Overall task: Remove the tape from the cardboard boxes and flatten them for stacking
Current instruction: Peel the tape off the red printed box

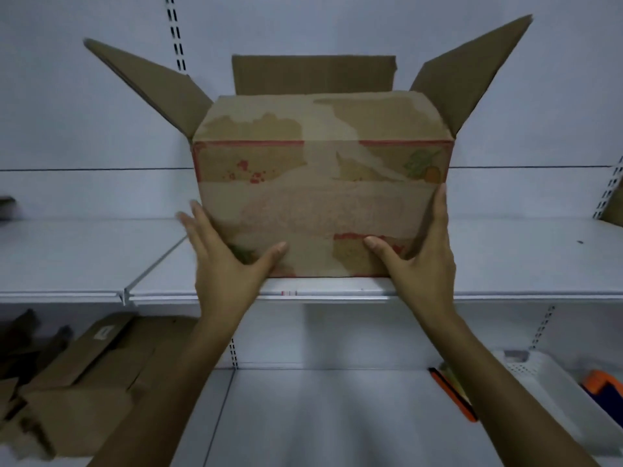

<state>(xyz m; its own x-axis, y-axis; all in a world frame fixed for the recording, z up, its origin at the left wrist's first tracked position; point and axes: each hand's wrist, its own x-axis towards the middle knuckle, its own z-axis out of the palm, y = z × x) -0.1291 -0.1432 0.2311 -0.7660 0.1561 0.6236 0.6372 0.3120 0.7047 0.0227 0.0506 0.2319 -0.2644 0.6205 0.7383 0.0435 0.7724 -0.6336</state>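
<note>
- Standing on the shelf (505, 257) at 12 o'clock, the box (320, 197) is opened, not yet flattened.
- Left hand (229, 261) and right hand (421, 261) press its sides, fingers spread.
- Flat cardboard (84, 365) lies at 8 o'clock.

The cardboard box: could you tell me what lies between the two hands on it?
Head view: only the worn front panel of the cardboard box lies between the left hand and the right hand.

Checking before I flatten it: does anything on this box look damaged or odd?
Yes: the box has its printed skin torn away in large pale patches across the front, breaking the red border. It stands level on the shelf.
</note>
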